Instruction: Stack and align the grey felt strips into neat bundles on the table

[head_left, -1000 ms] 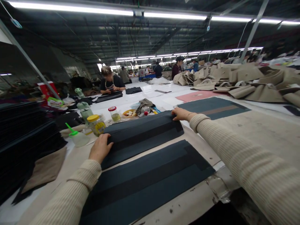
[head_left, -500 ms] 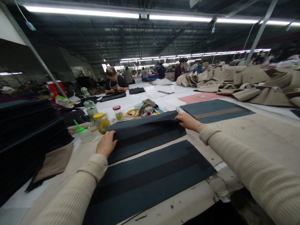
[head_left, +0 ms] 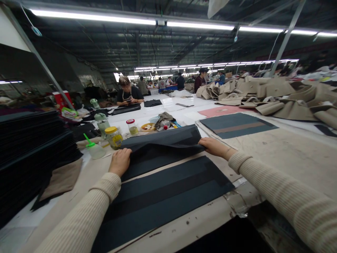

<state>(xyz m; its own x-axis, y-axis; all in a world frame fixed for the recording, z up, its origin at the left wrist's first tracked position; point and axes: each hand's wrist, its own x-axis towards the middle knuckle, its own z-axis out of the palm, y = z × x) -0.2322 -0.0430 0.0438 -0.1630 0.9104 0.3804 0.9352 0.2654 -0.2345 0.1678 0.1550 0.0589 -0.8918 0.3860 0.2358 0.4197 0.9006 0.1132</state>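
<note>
Both hands grip a dark blue-grey fabric panel (head_left: 160,160) by its left and right ends. My left hand (head_left: 120,161) has its fingers closed on the left end, and my right hand (head_left: 214,146) pinches the right end. Between them the panel's edge bows up in a wave, with more dark fabric (head_left: 168,135) showing behind it. Closer to me, a second dark panel (head_left: 163,196) with a black strip along its middle lies flat at the table edge.
Left stands a tall stack of dark fabric (head_left: 28,158). A squeeze bottle (head_left: 94,150), a yellow-lidded jar (head_left: 113,138) and a red-lidded jar (head_left: 132,127) sit behind my left hand. A striped panel (head_left: 237,125) lies right, before piled beige pieces (head_left: 279,91). A person (head_left: 129,93) sits opposite.
The held panel's edge has come toward me and down, covering the black strip that showed beneath. My right hand has lowered slightly; my left hand is almost where it was.
</note>
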